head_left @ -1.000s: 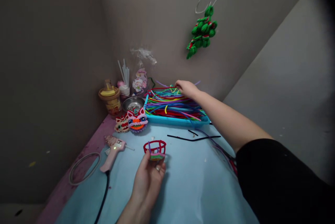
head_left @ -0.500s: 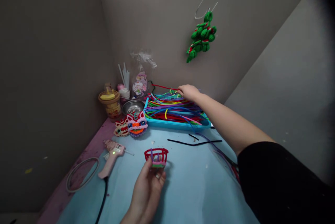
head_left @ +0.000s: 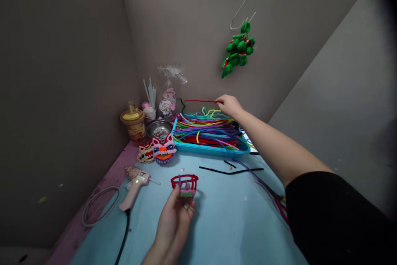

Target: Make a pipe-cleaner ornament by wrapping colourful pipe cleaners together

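Observation:
My left hand [head_left: 179,211] is closed around the lower part of a small basket-like frame [head_left: 185,183] bent from pipe cleaners, with a red rim, purple uprights and a pink and green base. My right hand [head_left: 228,104] reaches over the back of a blue tray [head_left: 201,148] and pinches one end of a red pipe cleaner [head_left: 200,101], which stretches level to the left above the tray. Heaped inside the tray are pipe cleaners [head_left: 207,130] of many colours.
Left of the tray sit two lion-head crafts [head_left: 164,149], a metal bowl [head_left: 159,127] and a lidded cup [head_left: 134,126]. A pink glue gun [head_left: 135,186] lies nearer, its cord trailing forward. Black pipe cleaners [head_left: 231,172] and scissors [head_left: 274,194] lie to the right. A green craft [head_left: 240,48] hangs behind.
My right hand has risen slightly off the tray, lifting the red pipe cleaner so it now runs nearly level. My left hand keeps its hold on the frame. The camera view has tilted up a little.

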The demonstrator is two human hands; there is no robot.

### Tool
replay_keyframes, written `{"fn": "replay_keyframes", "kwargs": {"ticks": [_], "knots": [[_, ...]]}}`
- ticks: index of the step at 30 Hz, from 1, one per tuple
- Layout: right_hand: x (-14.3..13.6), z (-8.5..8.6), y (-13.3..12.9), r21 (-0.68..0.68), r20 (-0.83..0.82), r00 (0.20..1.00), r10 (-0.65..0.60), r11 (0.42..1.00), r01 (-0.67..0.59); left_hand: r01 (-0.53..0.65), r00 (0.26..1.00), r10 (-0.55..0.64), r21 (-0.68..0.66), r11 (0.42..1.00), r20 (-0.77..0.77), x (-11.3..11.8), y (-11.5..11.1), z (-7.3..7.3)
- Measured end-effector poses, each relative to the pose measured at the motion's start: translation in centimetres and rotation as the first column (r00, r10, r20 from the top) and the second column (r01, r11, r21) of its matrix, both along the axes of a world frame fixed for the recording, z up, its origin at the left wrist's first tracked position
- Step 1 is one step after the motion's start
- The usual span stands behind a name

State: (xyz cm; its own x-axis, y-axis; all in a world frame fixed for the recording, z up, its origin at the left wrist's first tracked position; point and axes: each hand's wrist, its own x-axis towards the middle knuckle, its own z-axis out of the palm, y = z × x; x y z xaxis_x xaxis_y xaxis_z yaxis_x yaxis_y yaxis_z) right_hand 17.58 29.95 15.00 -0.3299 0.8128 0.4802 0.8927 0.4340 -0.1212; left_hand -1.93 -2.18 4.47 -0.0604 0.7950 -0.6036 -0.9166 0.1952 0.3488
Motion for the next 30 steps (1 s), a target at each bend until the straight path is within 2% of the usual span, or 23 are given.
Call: {"fn": "replay_keyframes", "kwargs": {"ticks": [3,6,8,11,15,18,20,23,27,30], "knots": [[0.2,1.0,-1.2,0.076,-0.082,0.996,-0.03,0.996,0.036,-0.007,1.0,0.007,0.012,1.0,-0.004,0.0,0.1,0.1],[0.4,1.8,-3.4,0.141,-0.221,0.975,0.011,0.99,0.021,-0.06,0.998,0.059,0.077,0.995,0.016,-0.2,0.2,0.3],[0.3,2.0,-5.7,0.108,-0.303,0.95,0.077,0.993,-0.046,-0.119,0.992,0.112,0.136,0.983,0.061,-0.4,0.2,0.5],[-0.2,1.7,-10.4,-0.052,-0.346,0.924,0.16,0.981,-0.189,-0.17,0.982,0.141,0.261,0.95,0.125,-0.7,-0.1,0.8],[-0.9,-0.2,-17.9,-0.209,-0.273,0.927,0.258,0.924,-0.319,-0.159,0.986,0.107,0.5,0.851,0.13,-0.9,-0.4,1.0],[-0.8,-2.3,-22.7,-0.307,-0.247,0.937,0.248,0.897,-0.319,-0.116,0.992,0.064,0.629,0.769,0.105,-1.0,0.0,0.6],[-0.4,-3.8,-25.0,-0.381,-0.239,0.941,0.238,0.869,-0.316,-0.082,0.996,0.044,0.67,0.738,0.073,-1.1,0.4,0.2],[0.9,-6.0,-27.1,-0.466,-0.252,0.946,0.205,0.831,-0.304,-0.034,0.999,0.012,0.666,0.745,0.037,-0.9,0.8,-0.5],[2.9,-8.5,-28.1,-0.56,-0.225,0.952,0.206,0.773,-0.3,0.021,0.999,-0.033,0.634,0.773,0.008,-0.5,0.9,-0.9],[3.0,-9.8,-28.2,-0.568,-0.176,0.965,0.194,0.781,-0.261,0.065,0.997,-0.073,0.604,0.794,-0.011,-0.1,0.8,-1.0]]}}
